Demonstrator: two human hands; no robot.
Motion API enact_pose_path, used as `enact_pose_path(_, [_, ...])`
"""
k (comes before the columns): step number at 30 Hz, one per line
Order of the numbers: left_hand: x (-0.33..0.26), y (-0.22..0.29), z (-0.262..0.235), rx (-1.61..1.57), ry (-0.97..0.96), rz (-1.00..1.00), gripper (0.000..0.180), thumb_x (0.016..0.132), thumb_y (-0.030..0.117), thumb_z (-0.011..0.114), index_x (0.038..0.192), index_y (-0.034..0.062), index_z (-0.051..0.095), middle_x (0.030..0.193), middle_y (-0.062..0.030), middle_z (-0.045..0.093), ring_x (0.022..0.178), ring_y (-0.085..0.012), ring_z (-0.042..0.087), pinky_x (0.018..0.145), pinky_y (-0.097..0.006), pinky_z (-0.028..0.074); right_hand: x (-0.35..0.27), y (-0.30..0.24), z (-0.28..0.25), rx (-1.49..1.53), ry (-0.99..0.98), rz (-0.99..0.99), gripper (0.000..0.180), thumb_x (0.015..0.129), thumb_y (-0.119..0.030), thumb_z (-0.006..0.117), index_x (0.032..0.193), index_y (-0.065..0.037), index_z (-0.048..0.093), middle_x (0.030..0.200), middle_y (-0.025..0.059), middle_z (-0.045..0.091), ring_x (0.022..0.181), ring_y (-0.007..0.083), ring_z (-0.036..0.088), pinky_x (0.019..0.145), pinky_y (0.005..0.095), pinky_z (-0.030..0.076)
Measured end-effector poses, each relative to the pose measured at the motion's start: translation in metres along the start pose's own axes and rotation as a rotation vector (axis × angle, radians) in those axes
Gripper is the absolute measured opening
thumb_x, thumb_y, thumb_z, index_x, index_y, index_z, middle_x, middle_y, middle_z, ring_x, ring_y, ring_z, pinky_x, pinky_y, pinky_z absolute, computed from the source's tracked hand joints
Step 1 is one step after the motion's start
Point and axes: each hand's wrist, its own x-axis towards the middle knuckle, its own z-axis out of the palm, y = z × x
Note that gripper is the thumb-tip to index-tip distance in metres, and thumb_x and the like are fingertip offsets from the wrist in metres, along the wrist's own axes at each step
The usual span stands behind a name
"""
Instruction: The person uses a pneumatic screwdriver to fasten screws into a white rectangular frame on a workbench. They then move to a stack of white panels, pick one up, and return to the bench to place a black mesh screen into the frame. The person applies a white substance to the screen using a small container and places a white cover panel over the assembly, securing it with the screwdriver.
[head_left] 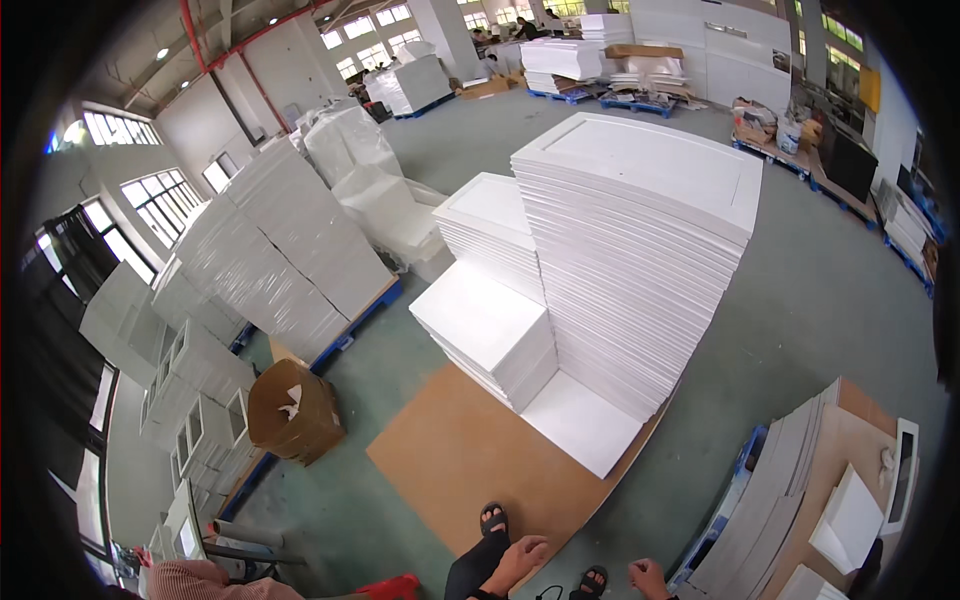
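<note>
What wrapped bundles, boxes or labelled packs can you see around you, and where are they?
Plastic-wrapped stack of white panels: left, on a blue pallet, tall and leaning.
Wrapped white bundle: behind it, bulging.
Brown cardboard box: lower left on the floor, with a white patch.
No labels or screens are clear enough to tell.

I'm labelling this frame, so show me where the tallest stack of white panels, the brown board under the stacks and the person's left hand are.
tallest stack of white panels [640,170], head view, top panel's face
brown board [470,460], head view, bare front part
left hand [522,556], head view, back of hand
</note>
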Motion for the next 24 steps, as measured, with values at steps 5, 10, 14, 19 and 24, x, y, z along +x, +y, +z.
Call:
enact_pose_path(5, [-0.07,-0.09,0.01,-0.442,0.154,-0.165,0.035,0.104,0.026,0.063,0.119,-0.005,0.065,0.102,-0.0119,0.073,0.092,-0.023,0.071,0.079,-0.034,0.057,-0.062,-0.074,0.012,-0.157,-0.203,-0.205,0.038,0.1,-0.038,0.069,0.118,-0.004,0.065,0.104,0.0109,0.07,0.083,0.017,0.065,0.077,0.035,0.055])
enact_pose_path(10, [-0.111,-0.119,0.01,-0.616,0.3,-0.298,0.036,0.103,0.027,0.065,0.12,-0.0045,0.065,0.106,-0.0144,0.073,0.096,-0.024,0.071,0.083,-0.037,0.058,-0.174,-0.138,0.125,-0.293,-0.706,-0.645,0.044,0.097,-0.038,0.076,0.122,-0.004,0.06,0.107,0.0132,0.066,0.093,0.0225,0.066,0.08,0.0383,0.055])
enact_pose_path(14, [-0.121,-0.131,-0.009,-0.761,0.201,-0.34,0.042,0.102,0.03,0.068,0.128,-0.0026,0.063,0.112,-0.016,0.073,0.1,-0.0264,0.072,0.091,-0.04,0.06,-0.223,-0.097,0.217,-0.48,-0.718,-1.035,0.046,0.098,-0.039,0.075,0.121,-0.003,0.057,0.107,0.0157,0.064,0.093,0.0278,0.065,0.082,0.0421,0.053])
enact_pose_path(19, [-0.178,-0.17,-0.063,-0.634,0.258,-0.146,0.042,0.104,0.026,0.065,0.135,-0.0009,0.058,0.12,-0.0148,0.07,0.107,-0.031,0.07,0.097,-0.043,0.06,-0.317,-0.124,0.257,-0.395,-0.8,-0.991,0.038,0.098,-0.035,0.073,0.107,-0.003,0.055,0.097,0.017,0.06,0.087,0.0298,0.059,0.077,0.0442,0.049])
enact_pose_path(24, [-0.239,-0.211,-0.096,-1.209,0.296,-0.347,0.037,0.107,0.019,0.057,0.139,-0.0005,0.053,0.131,-0.0145,0.064,0.113,-0.0311,0.066,0.102,-0.044,0.058,-0.369,-0.115,0.308,-0.496,-0.888,-0.998,0.035,0.098,-0.033,0.073,0.103,-0.002,0.056,0.096,0.0178,0.06,0.087,0.0314,0.059,0.078,0.044,0.048])
